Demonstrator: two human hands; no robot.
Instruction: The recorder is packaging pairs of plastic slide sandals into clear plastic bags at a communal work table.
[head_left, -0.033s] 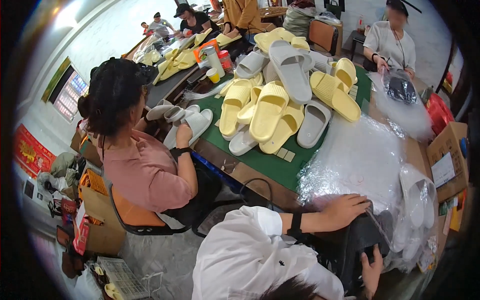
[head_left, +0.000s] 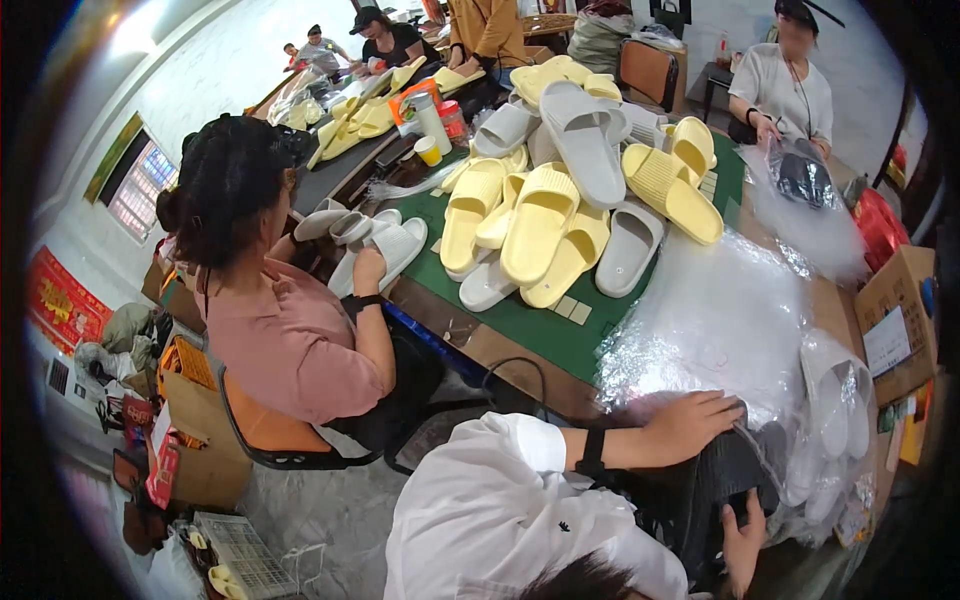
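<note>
A black slipper (head_left: pixel 722 470) lies at the near right, partly inside a clear plastic bag. My left hand (head_left: pixel 695 420) is curled over its far end, fingers bent onto the slipper and the bag's edge. On the near side, my right hand (head_left: pixel 742 540) grips the slipper's edge with thumb and fingers; part of that hand is hidden beneath it. Just beyond my left hand lies a stack of clear plastic bags (head_left: pixel 715 320). To the right, a pair of whitish slippers (head_left: pixel 838 400) sits in clear plastic.
Yellow slippers (head_left: pixel 540 225) and grey slippers (head_left: pixel 582 140) are heaped on a green mat (head_left: pixel 425 240). A co-worker in pink (head_left: pixel 290 340) sits at left handling light slippers; another (head_left: pixel 790 100) bags dark slippers across the table. A cardboard box (head_left: pixel 895 310) stands at right.
</note>
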